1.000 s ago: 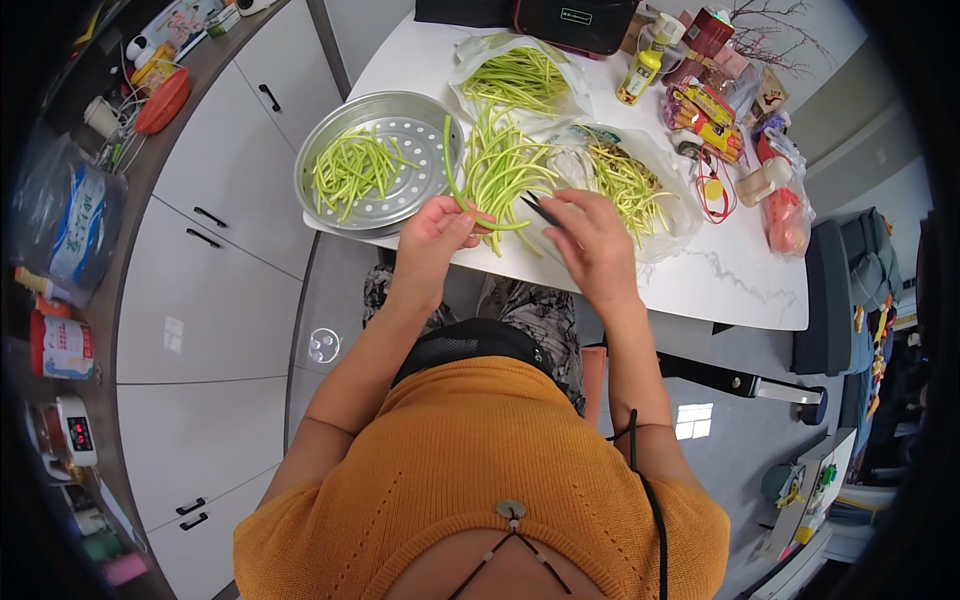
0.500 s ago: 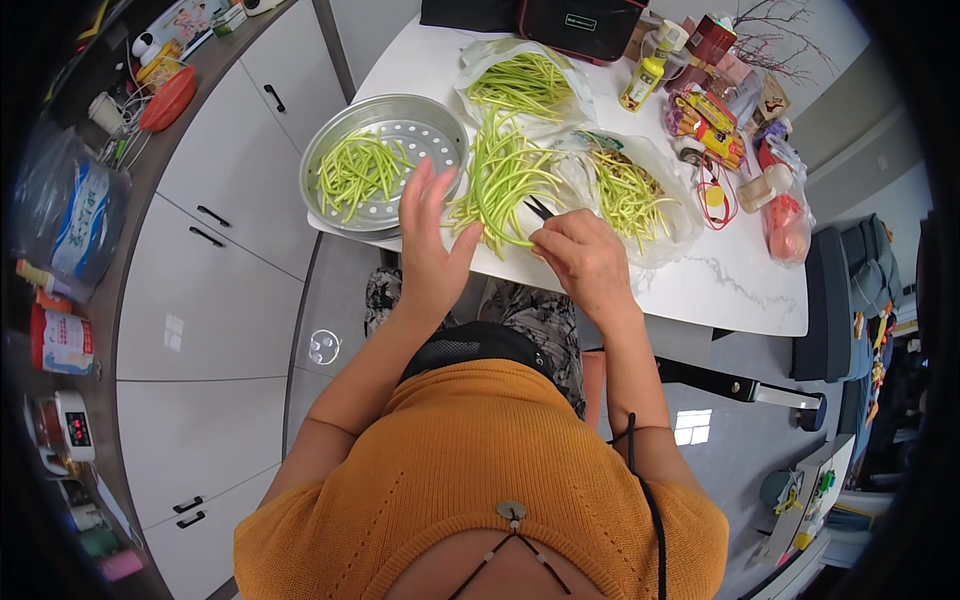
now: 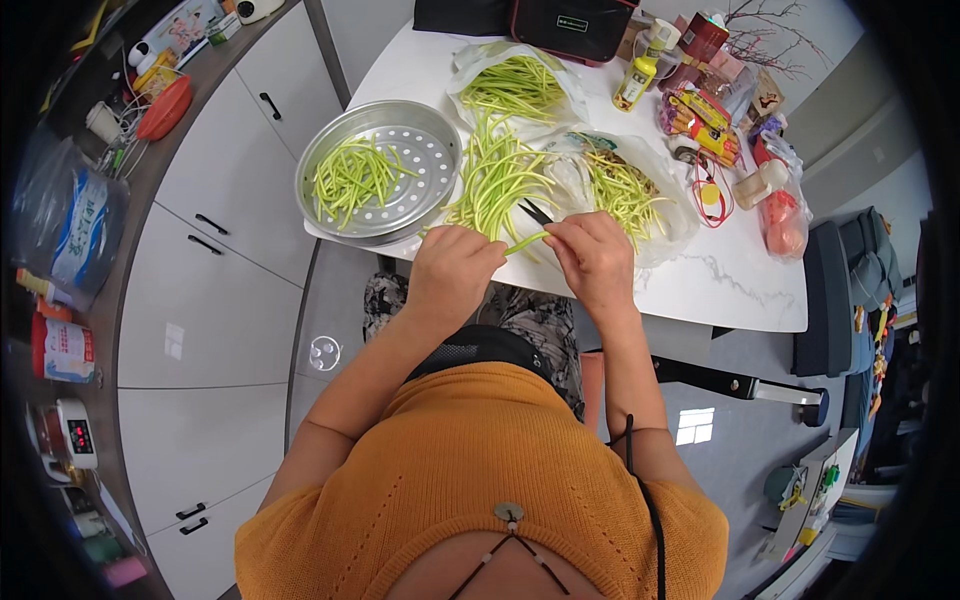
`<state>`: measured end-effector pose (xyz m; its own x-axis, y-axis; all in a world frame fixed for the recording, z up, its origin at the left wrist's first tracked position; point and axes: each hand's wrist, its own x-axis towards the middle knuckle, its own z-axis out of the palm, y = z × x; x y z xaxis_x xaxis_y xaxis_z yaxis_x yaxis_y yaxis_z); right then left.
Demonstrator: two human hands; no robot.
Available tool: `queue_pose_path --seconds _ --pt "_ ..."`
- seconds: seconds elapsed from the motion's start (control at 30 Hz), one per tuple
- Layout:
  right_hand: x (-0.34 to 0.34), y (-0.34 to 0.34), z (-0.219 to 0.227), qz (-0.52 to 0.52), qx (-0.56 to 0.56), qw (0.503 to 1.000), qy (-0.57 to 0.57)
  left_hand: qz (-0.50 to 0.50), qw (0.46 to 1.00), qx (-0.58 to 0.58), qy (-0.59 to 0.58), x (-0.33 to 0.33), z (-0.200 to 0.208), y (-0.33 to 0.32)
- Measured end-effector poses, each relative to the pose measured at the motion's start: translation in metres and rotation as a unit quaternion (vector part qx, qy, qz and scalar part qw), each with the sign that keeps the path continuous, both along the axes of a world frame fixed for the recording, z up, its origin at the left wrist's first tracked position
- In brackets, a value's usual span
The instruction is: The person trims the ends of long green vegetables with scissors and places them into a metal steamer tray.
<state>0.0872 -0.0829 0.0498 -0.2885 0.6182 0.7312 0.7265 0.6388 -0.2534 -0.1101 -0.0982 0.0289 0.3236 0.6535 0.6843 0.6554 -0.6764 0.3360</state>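
Note:
My left hand [image 3: 455,272] is closed around one end of a green garlic scape [image 3: 526,242], just in front of the table's near edge. The other end is pinched by the fingertips of my right hand [image 3: 597,262]. Two dark pointed scissor blades [image 3: 536,212] stick out beyond the right fingers, slightly apart; their handles are hidden. Beyond my hands lies a loose heap of long garlic scapes [image 3: 495,178]. To the left, a round metal pan with a perforated bottom [image 3: 434,165] holds short cut pieces [image 3: 352,182]. A plastic bag of trimmed bits [image 3: 625,195] lies right of the heap.
Another plastic bag with more scapes [image 3: 515,85] sits at the back of the white table [image 3: 720,285]. A yellow bottle [image 3: 637,80], snack packets [image 3: 705,125] and a red cord [image 3: 712,192] are at the far right. White cabinets [image 3: 210,300] line my left.
My left hand, open and raised beside the pan before, has come down and closed on the scape. The curved scape is now held between both hands.

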Motion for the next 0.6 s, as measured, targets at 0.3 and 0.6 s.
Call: queue_pose_path --seconds 0.3,0.6 --pt "-0.007 -0.003 -0.008 -0.046 0.01 0.998 0.052 -0.01 0.998 -0.047 -0.038 0.013 -0.002 -0.007" --pt "-0.009 -0.004 -0.012 -0.054 -0.001 0.994 0.091 -0.023 0.995 -0.073 -0.067 0.019 -0.004 -0.009"
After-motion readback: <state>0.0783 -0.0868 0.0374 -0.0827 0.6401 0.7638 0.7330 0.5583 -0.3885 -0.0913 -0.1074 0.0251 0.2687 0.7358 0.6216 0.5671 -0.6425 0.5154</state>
